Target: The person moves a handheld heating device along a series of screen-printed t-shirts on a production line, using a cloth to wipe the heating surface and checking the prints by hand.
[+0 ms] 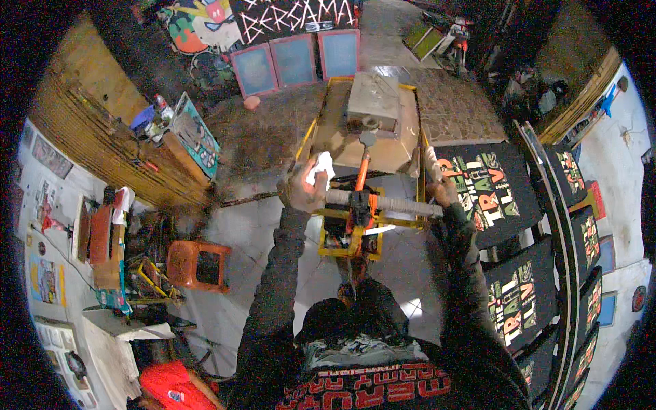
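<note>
Cloth of crumpled white fabric (323,167): bunched in the left hand (305,188), whose fingers are clamped on it, near the left end of the grey ribbed bar (403,205).
Right hand (443,192): just beside the bar's right end; a pale, narrow object (432,164) rises at its fingers, and I cannot tell whether they are clamped on it.
Bar: runs crosswise between the two hands, above the yellow metal frame (342,253).
Orange rod (363,175): slants away from the middle of the bar, ending in a grey round disc.
Box: grey, block-shaped housing (373,96) toward the far edge of the broad brown panel (396,152), beyond the hands.
Floor: pale grey tiles (239,236) under the frame; an orange plastic stool (199,265) stands well apart on its left side.
Rack: black shirts with printed lettering (518,290) lie spread in rows, right of the right arm.
Far edge of the floor: three blue panels in reddish frames (294,60) lean side by side.
</note>
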Demonstrator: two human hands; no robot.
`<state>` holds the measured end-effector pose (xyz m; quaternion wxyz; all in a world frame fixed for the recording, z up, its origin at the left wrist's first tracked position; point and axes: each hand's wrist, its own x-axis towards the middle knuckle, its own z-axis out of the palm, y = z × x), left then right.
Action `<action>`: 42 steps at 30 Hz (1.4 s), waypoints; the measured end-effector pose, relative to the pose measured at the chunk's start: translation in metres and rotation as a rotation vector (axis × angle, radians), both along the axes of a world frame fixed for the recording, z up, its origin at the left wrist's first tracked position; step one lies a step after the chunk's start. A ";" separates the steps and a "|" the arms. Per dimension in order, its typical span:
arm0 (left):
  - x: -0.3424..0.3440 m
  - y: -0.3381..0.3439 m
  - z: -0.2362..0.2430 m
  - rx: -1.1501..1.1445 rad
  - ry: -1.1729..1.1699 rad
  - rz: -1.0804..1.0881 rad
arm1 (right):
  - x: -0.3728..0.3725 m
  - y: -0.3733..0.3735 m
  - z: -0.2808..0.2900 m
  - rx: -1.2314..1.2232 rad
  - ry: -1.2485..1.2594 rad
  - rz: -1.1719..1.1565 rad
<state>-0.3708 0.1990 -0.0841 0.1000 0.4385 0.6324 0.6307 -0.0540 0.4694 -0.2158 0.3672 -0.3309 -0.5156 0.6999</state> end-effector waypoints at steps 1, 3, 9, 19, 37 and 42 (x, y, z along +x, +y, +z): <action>-0.009 0.008 0.002 -0.015 0.030 0.001 | -0.003 0.013 -0.005 0.060 -0.072 -0.041; -0.028 0.030 0.006 -0.041 0.090 -0.001 | -0.007 0.041 -0.009 0.256 -0.340 -0.036; -0.074 0.069 -0.004 -0.153 0.085 0.002 | -0.049 0.032 0.029 0.528 -0.773 -0.130; -0.076 0.079 -0.007 -0.106 0.053 0.035 | -0.038 0.000 0.047 0.248 -0.748 -0.216; -0.078 0.088 0.023 -0.176 0.359 0.013 | -0.035 -0.024 0.095 0.548 -1.015 -0.265; -0.089 0.103 -0.004 -0.137 0.260 -0.027 | -0.054 -0.037 0.116 0.512 -1.095 -0.374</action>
